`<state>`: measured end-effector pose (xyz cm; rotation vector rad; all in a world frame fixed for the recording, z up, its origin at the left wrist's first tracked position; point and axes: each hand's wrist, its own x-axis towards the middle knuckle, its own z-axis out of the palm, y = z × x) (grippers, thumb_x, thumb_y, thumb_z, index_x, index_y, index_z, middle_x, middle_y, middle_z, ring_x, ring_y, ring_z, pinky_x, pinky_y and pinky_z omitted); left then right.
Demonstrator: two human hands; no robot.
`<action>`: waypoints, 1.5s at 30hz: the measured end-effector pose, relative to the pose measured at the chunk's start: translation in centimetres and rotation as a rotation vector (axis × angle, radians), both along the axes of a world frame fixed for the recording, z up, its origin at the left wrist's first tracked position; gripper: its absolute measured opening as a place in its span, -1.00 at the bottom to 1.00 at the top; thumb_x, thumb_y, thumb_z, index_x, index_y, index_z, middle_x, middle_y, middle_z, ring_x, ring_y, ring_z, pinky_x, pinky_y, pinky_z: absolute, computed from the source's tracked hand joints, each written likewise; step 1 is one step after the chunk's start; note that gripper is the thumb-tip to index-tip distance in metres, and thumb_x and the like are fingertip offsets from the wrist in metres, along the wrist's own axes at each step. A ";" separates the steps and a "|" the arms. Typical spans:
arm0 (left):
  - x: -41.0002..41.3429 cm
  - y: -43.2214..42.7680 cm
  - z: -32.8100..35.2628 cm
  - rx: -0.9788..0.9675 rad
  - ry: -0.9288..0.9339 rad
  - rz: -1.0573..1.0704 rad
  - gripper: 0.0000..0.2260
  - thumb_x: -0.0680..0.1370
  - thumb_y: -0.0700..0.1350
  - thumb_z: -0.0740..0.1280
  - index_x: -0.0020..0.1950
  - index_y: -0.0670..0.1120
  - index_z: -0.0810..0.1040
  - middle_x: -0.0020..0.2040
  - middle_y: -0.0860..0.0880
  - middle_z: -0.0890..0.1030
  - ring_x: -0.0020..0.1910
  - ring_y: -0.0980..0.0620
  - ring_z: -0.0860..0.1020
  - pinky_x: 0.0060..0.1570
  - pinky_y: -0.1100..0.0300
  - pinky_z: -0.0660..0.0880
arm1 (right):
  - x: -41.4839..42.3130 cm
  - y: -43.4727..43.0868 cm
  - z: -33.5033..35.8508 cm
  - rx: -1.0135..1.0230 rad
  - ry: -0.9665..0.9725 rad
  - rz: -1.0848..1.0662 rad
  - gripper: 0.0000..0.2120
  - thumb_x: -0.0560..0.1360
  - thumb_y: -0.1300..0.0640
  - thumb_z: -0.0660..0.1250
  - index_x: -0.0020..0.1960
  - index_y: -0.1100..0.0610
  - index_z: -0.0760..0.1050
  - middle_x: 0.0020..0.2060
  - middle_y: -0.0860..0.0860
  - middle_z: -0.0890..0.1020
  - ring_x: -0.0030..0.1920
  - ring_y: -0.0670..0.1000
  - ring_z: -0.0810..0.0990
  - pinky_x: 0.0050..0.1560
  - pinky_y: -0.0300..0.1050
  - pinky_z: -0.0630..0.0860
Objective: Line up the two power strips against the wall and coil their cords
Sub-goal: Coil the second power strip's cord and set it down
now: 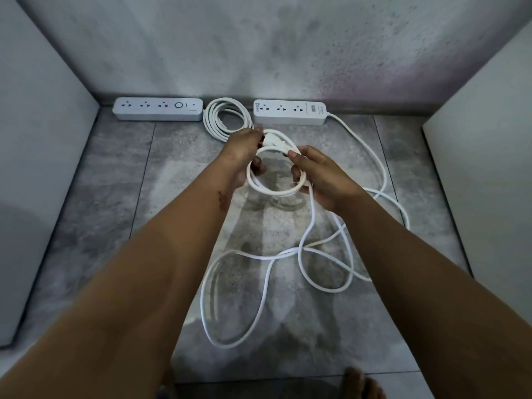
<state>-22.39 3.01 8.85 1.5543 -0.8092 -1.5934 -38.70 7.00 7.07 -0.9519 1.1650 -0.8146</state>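
Grey spotty wall (259,38) fills the top of the frame, grey floor tiles (115,197) the rest. A long white cord (260,306) lies in loose loops low in the middle. Two white plastic power strips sit against the wall, upper middle: the left strip (157,109) and the right strip (290,111). A white coiled cord (214,118) lies between them. In the middle, the left hand (241,152) and right hand (322,175) both grip a small loop of the long cord by its white plug (273,141).

Your left hand (241,156) covers the prongs of the plug (274,143). Your right hand (325,180) hides part of the cord (276,193) loop it grips. Print on the right power strip (288,118): too small to read. Your foot (361,383): cut off at the bottom edge.
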 end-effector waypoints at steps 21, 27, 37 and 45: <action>2.3 -0.6 0.9 0.042 -0.149 -0.312 -0.50 0.57 0.31 0.11 -0.02 -0.06 0.63 -0.10 -0.03 0.66 -0.07 -0.05 0.64 0.00 0.05 0.56 | -0.5 -0.3 0.4 -0.099 0.231 0.039 -0.81 0.58 0.03 0.32 -0.17 0.10 0.49 -0.42 -0.04 0.40 -0.42 -0.05 0.36 -0.16 0.02 0.42; 1.7 -0.4 1.2 -0.306 -0.686 -0.918 -0.60 0.49 0.28 0.33 0.09 0.01 0.63 0.09 0.01 0.65 0.09 0.03 0.57 0.11 0.13 0.45 | 0.7 -0.1 0.8 -0.143 0.296 0.144 -0.85 0.57 0.12 0.32 -0.15 0.14 0.48 -0.34 0.02 0.44 -0.40 -0.11 0.42 -0.30 -0.11 0.54; 1.6 0.0 0.5 -0.120 -0.556 -0.818 -0.74 0.57 -0.14 0.36 0.19 -0.09 0.37 0.00 -0.17 0.62 -0.16 -0.19 0.70 -0.07 -0.14 0.64 | -0.2 -0.1 1.1 -0.077 0.364 0.089 -0.67 0.47 -0.10 0.42 -0.06 0.13 0.42 -0.27 0.05 0.58 -0.31 -0.01 0.51 -0.20 -0.04 0.48; 1.2 0.6 0.4 -0.181 -0.528 -0.632 -0.88 0.63 -0.09 0.27 -0.03 -0.08 0.36 -0.14 -0.18 0.67 -0.14 -0.29 0.67 -0.15 -0.09 0.61 | -0.6 0.0 0.3 -0.127 0.456 0.098 -0.96 0.57 0.21 0.28 0.02 0.17 0.47 -0.22 0.08 0.54 -0.20 0.03 0.55 -0.05 0.07 0.60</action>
